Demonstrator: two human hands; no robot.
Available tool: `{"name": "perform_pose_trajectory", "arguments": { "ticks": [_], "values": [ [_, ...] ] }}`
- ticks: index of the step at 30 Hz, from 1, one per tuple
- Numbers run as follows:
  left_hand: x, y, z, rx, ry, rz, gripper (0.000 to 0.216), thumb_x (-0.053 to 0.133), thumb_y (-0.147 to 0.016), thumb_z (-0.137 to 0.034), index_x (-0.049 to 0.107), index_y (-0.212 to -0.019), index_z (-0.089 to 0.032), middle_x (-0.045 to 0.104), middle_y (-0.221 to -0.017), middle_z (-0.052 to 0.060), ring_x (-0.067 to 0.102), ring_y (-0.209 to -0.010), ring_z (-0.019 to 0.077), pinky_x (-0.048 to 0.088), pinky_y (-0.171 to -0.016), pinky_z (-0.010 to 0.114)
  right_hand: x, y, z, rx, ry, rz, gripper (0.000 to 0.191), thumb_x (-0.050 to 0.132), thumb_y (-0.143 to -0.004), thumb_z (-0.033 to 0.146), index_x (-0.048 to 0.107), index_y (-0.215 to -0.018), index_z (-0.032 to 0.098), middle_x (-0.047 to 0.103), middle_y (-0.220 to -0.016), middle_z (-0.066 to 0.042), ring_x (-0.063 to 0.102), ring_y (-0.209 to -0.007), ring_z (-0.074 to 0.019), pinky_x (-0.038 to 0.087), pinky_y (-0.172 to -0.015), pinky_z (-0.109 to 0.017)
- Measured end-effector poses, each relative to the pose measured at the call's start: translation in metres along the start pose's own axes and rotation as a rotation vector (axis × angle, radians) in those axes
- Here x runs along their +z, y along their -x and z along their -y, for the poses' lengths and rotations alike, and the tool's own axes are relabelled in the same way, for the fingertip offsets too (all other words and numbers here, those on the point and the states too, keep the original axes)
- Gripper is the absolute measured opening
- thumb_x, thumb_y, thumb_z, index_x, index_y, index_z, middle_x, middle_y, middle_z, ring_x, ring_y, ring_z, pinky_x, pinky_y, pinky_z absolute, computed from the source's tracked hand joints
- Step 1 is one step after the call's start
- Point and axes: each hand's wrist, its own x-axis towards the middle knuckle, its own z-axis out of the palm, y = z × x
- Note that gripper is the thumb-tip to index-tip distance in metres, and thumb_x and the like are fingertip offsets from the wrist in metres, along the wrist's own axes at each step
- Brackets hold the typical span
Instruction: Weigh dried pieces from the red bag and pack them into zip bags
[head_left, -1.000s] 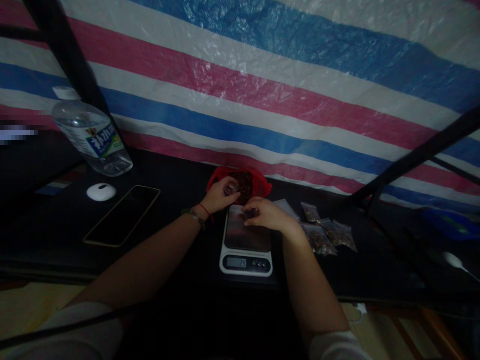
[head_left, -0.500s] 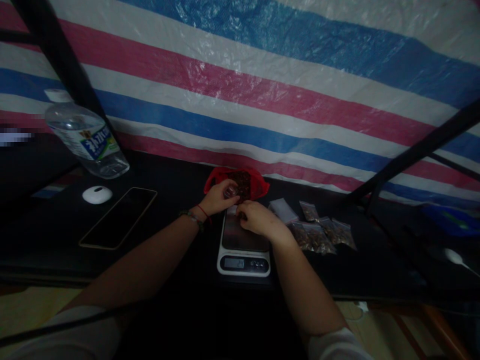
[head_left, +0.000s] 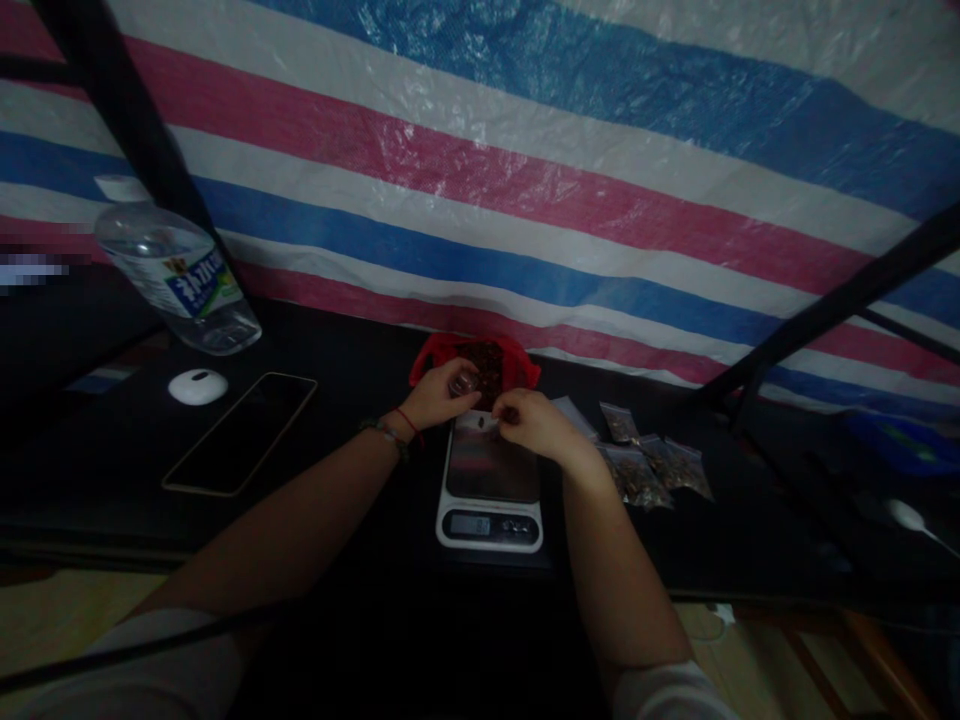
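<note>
My left hand (head_left: 442, 392) is closed around a small clear container (head_left: 464, 384), partly hidden by the fingers, at the front of an open red bag (head_left: 529, 375). Inside that bag lie dark reddish-brown pieces (head_left: 486, 362). My right hand (head_left: 529, 418) is above the far right of a digital kitchen scale (head_left: 491, 470), fingertips pinched together; what they hold, if anything, is too small to tell. One small dark piece (head_left: 481, 422) shows near the far edge of the scale's metal plate. The lit display is too blurred to read.
Several small zip bags (head_left: 645, 475) of brown pieces lie right of the scale, beside clear empty bags (head_left: 576, 417). A phone (head_left: 244, 435), a white rounded case (head_left: 197, 386) and a plastic bottle (head_left: 176, 270) stand left. A white spoon (head_left: 907, 515) lies far right; black metal bars flank the table.
My right hand has moved right and slightly back from over the plate, uncovering the small dark piece. The scale's reading looks different. My left hand stays nearly where it was.
</note>
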Motion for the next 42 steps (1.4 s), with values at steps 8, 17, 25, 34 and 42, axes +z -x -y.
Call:
{"name": "perform_pose_trajectory", "arguments": {
  "ticks": [8, 17, 25, 34, 42],
  "values": [
    [0.000, 0.004, -0.014, 0.081, 0.004, 0.134, 0.042, 0.067, -0.069, -0.031, 0.055, -0.106, -0.016, 0.064, -0.089, 0.002, 0.062, -0.076, 0.0156, 0.049, -0.067, 0.026, 0.011, -0.015, 0.008, -0.006, -0.163, -0.411, 0.009, 0.059, -0.076, 0.013, 0.066, -0.079, 0.019, 0.066, -0.081, -0.003, 0.061, -0.076, -0.0158, 0.047, -0.071, -0.028],
    [0.000, 0.003, -0.012, 0.087, 0.008, 0.099, 0.043, 0.068, -0.070, -0.031, 0.055, -0.108, -0.016, 0.064, -0.091, 0.004, 0.063, -0.080, 0.0168, 0.049, -0.072, 0.027, 0.007, -0.013, 0.007, -0.115, -0.142, -0.364, 0.020, 0.053, -0.081, 0.010, 0.069, -0.090, 0.019, 0.066, -0.092, -0.005, 0.061, -0.088, -0.0159, 0.047, -0.080, -0.029],
    [0.001, 0.002, 0.000, 0.036, -0.002, -0.006, 0.041, 0.066, -0.073, -0.033, 0.055, -0.108, -0.015, 0.065, -0.090, 0.004, 0.064, -0.078, 0.0166, 0.050, -0.072, 0.029, 0.005, -0.002, -0.011, -0.043, -0.054, 0.138, 0.031, 0.073, -0.069, 0.017, 0.069, -0.100, 0.016, 0.068, -0.092, -0.006, 0.061, -0.080, -0.0166, 0.046, -0.072, -0.027],
    [0.002, 0.001, -0.002, 0.035, 0.015, 0.010, 0.041, 0.067, -0.071, -0.032, 0.056, -0.107, -0.016, 0.066, -0.091, 0.005, 0.064, -0.080, 0.0173, 0.051, -0.072, 0.029, 0.019, -0.011, -0.001, -0.082, -0.068, 0.207, 0.020, 0.063, -0.073, 0.007, 0.072, -0.088, 0.017, 0.070, -0.082, -0.002, 0.062, -0.072, -0.0134, 0.044, -0.068, -0.024],
    [0.001, 0.002, -0.002, 0.046, 0.021, 0.029, 0.040, 0.065, -0.072, -0.031, 0.056, -0.107, -0.015, 0.065, -0.090, 0.004, 0.064, -0.079, 0.0166, 0.051, -0.072, 0.028, 0.010, -0.007, 0.004, -0.075, -0.080, 0.045, 0.020, 0.058, -0.074, 0.005, 0.071, -0.083, 0.017, 0.069, -0.081, -0.003, 0.062, -0.074, -0.0138, 0.045, -0.069, -0.025]
  ]
}}
